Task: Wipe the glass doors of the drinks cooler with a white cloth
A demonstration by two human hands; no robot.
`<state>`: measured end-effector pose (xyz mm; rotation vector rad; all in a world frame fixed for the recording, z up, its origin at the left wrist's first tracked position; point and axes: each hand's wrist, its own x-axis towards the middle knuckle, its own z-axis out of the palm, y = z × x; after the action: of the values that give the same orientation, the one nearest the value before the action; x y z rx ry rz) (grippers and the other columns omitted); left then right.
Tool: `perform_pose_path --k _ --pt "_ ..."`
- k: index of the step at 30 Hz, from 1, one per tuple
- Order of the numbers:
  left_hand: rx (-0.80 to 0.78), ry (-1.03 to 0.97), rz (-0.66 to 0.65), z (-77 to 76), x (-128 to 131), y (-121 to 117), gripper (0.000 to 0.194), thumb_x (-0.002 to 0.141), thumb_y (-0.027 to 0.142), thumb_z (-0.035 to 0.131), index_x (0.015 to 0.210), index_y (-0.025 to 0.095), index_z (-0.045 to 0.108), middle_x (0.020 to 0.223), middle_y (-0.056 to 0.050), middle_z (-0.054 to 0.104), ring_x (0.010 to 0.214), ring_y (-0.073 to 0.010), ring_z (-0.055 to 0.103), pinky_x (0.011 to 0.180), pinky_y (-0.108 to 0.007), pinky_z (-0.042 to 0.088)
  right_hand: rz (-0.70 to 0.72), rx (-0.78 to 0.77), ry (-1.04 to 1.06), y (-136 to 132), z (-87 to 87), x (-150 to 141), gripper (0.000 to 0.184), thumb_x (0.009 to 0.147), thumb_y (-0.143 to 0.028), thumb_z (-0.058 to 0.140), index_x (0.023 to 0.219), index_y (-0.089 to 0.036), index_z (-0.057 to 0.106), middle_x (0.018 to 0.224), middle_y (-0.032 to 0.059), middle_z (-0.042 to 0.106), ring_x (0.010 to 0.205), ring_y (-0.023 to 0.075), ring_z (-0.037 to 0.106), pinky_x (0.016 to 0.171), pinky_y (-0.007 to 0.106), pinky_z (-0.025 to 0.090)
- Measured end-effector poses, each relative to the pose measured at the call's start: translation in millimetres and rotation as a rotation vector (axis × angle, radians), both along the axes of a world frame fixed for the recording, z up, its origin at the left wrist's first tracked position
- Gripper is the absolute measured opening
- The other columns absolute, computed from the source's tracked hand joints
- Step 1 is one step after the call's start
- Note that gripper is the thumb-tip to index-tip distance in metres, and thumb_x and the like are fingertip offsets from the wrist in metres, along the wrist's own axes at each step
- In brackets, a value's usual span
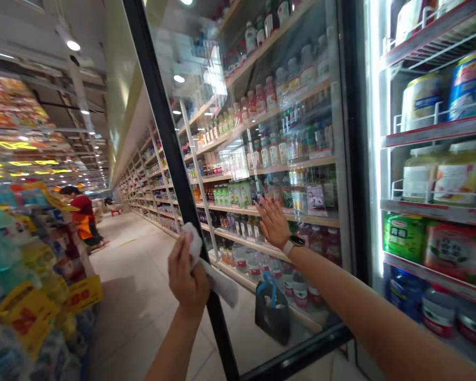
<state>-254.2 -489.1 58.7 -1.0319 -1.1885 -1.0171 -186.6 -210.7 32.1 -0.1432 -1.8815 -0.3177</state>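
A glass refrigerator door (pixel 222 365) with a black frame stands swung open in front of me. My left hand (pixel 188 275) is closed around a white cloth (pixel 222 283) at the door's left frame, and part of the cloth hangs down over the frame. My right hand (pixel 274 222), with a watch on the wrist, has its fingers spread and appears to rest flat on the glass. Through the pane, or reflected in it, show shelves of bottles and a dark bag (pixel 272 312) with blue handles on the floor.
To the right, lit fridge shelves (pixel 436 211) hold jars, cartons and bottles. At left stands a stack of packaged goods with yellow price signs (pixel 24 312). Farther down the tiled aisle (pixel 143 317), a person (pixel 85 217) in red and orange is low to the floor.
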Motion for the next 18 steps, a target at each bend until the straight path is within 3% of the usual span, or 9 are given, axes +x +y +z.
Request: perform_pose_path --k 3,7,10,14,18 --pt "0.16 -0.256 -0.03 4.7 -5.2 -24.2 0.04 0.095 0.023 0.044 0.133 0.019 0.056 0.137 -0.012 0.056 0.13 -0.0247 0.05 0.113 -0.041 0.037 0.031 -0.046 0.01 -11.5 -2.8 9.7 0.065 0.098 -0.025 0.032 0.158 -0.02 0.008 0.163 0.0104 0.021 0.152 0.0282 0.013 0.121 0.059 0.019" --pt "0.143 -0.544 -0.219 -3.5 -2.4 -30.0 0.036 0.092 0.031 0.048 0.122 0.02 0.063 0.125 -0.008 0.062 0.123 -0.024 0.055 0.11 -0.039 0.039 0.119 -0.22 0.057 -52.1 -3.9 32.5 0.062 0.102 -0.033 0.025 0.158 -0.025 0.001 0.166 0.0058 0.007 0.153 0.0274 0.003 0.122 0.06 0.016" --pt "0.126 -0.729 -0.415 -13.2 14.0 -27.8 0.038 0.089 0.04 0.053 0.121 0.022 0.064 0.118 -0.006 0.065 0.122 -0.0243 0.055 0.111 -0.038 0.038 0.253 -0.374 0.05 -106.0 -11.6 58.8 0.058 0.103 -0.04 0.023 0.158 -0.031 0.004 0.166 -0.0002 0.004 0.153 0.0233 0.005 0.124 0.053 0.017" --pt "0.12 -0.888 -0.674 -22.7 50.1 -33.6 0.05 0.086 0.053 0.058 0.125 0.022 0.063 0.12 -0.005 0.067 0.119 -0.0253 0.058 0.108 -0.036 0.04 0.431 -0.547 -0.012 -187.3 -37.2 93.4 0.055 0.104 -0.043 0.022 0.157 -0.036 0.007 0.166 -0.0054 0.006 0.152 0.0189 0.009 0.125 0.045 0.019" --pt "0.107 -1.047 -0.9 -29.6 97.1 -44.3 0.058 0.083 0.055 0.063 0.13 0.021 0.061 0.122 -0.006 0.068 0.119 -0.0255 0.06 0.105 -0.032 0.044 0.429 -0.662 0.107 -245.2 -54.5 128.4 0.054 0.104 -0.045 0.02 0.157 -0.037 0.011 0.166 -0.0074 0.007 0.153 0.0207 0.006 0.126 0.048 0.012"
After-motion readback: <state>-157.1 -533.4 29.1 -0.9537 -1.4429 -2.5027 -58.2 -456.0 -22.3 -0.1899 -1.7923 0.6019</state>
